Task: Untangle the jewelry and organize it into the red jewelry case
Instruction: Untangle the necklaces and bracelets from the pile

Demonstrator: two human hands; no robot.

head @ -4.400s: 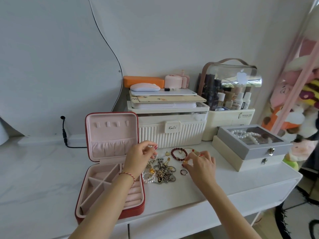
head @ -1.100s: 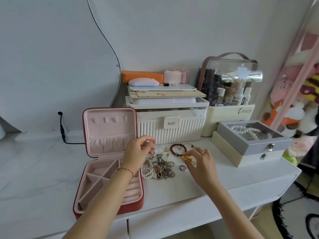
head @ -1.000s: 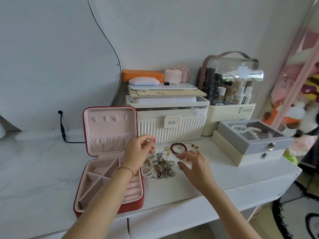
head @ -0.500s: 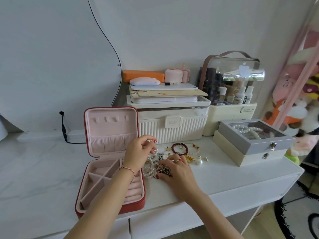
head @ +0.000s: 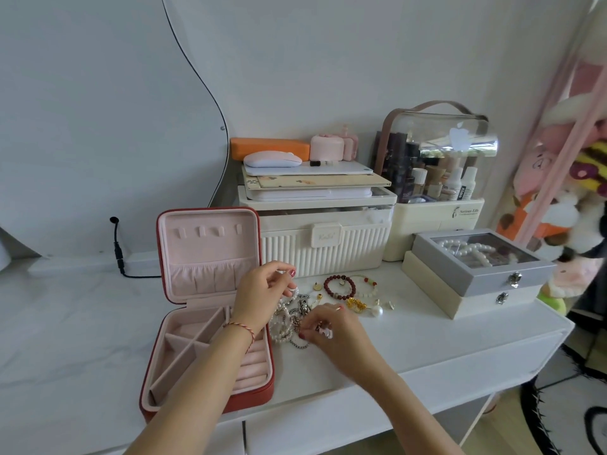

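Tangle [head: 292, 320] of pearls and chains on the table [head: 410, 343], just right of the open red case [head: 210, 323]. Probably light, floppy and slippery; thin chains likely easy to snap. Best picked at one loose end or clasp, pulled gently.

Left hand [head: 262, 290] raised over the far side of the tangle, fingers curled, seems to pinch a pearl strand. Right hand [head: 331, 326] low on the near side, fingers bent, pinching a small piece of the tangle. Red beads [head: 340, 286] and gold charm [head: 356, 303] lying apart, to the right.
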